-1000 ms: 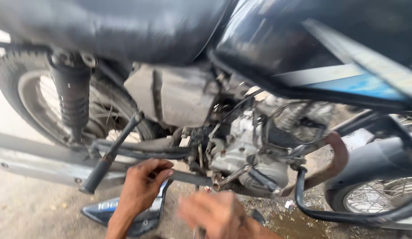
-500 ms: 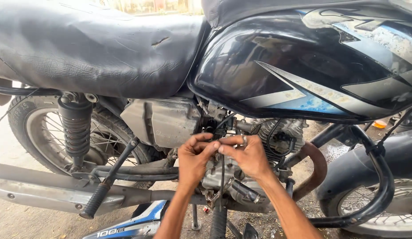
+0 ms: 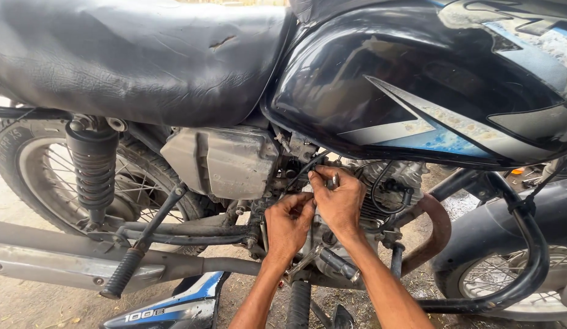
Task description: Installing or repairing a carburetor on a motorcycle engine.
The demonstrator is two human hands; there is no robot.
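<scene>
The seat [image 3: 131, 61] is matt black leather-like cover, creased and torn in one spot. The fuel tank [image 3: 417, 79] is glossy black painted metal (its stripe paint is flaking). The side box [image 3: 225, 161] is dull grey, dusty plastic or metal. The exhaust pipe [image 3: 46, 259] is scuffed bare metal; the rear spring [image 3: 93, 173] looks grimy.

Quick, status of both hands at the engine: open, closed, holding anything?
Left hand: curled against the engine below the black hose; whether it grips anything cannot be told.
Right hand: closed on a small metal tool.
</scene>
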